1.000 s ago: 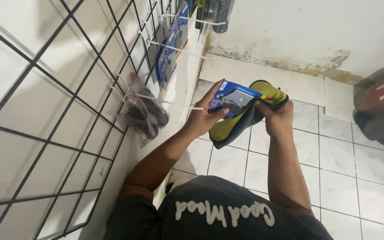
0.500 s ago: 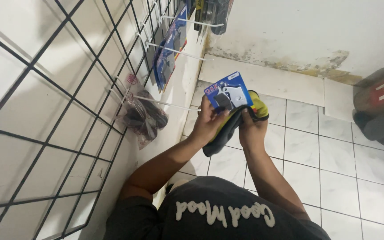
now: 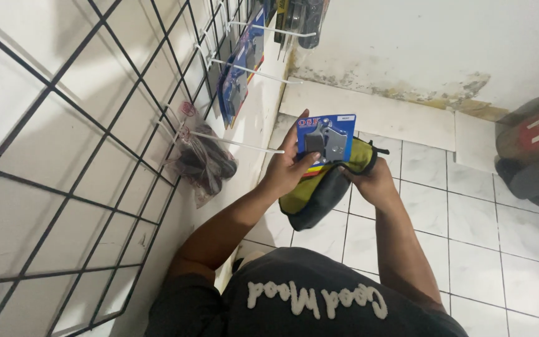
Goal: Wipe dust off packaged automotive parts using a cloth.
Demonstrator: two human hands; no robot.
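yellow-green pouch (image 3: 329,187) clenched in right hand (image 3: 374,182), blue carded part (image 3: 324,141) above its mouth in left hand (image 3: 285,171) grip

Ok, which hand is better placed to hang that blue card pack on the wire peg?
Left, probably: the left hand holds the blue card pack beside the wire peg; the right hand holds the pouch.
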